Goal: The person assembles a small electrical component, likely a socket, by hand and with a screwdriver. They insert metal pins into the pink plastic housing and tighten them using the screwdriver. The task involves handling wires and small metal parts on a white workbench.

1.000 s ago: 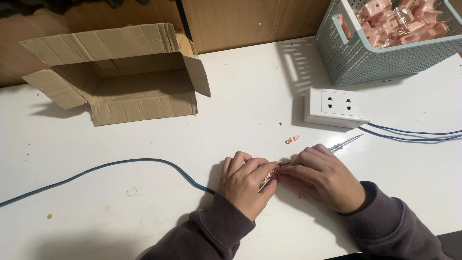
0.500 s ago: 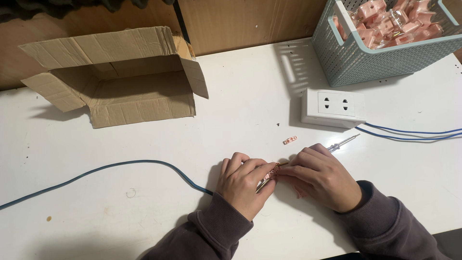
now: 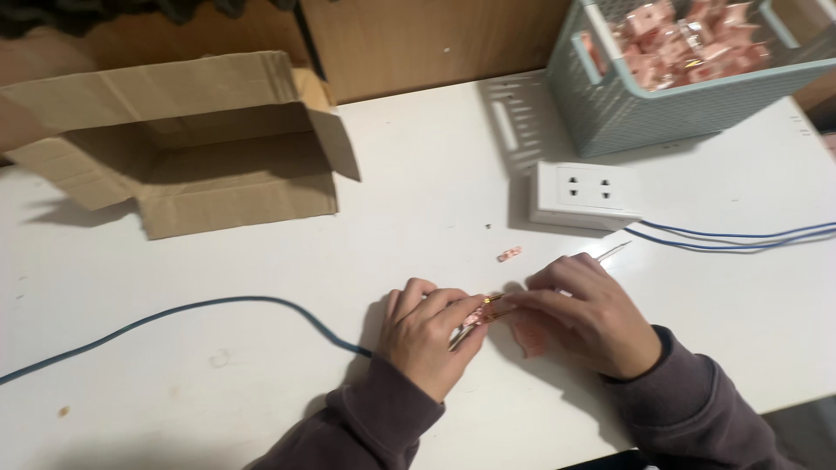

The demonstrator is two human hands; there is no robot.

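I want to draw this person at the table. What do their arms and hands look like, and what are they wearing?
Both arms wear long, loose sleeves of dark greyish-purple fabric, like a sweatshirt, with ribbed cuffs at the wrists. The left hand and the right hand are bare: no gloves. I can see no rings, watch or bracelets. The fingernails look short and plain.

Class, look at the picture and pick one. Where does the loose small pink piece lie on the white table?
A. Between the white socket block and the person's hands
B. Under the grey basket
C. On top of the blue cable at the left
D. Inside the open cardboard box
A: the small pink piece lies on the bare table, just below the white socket block and above the right hand.
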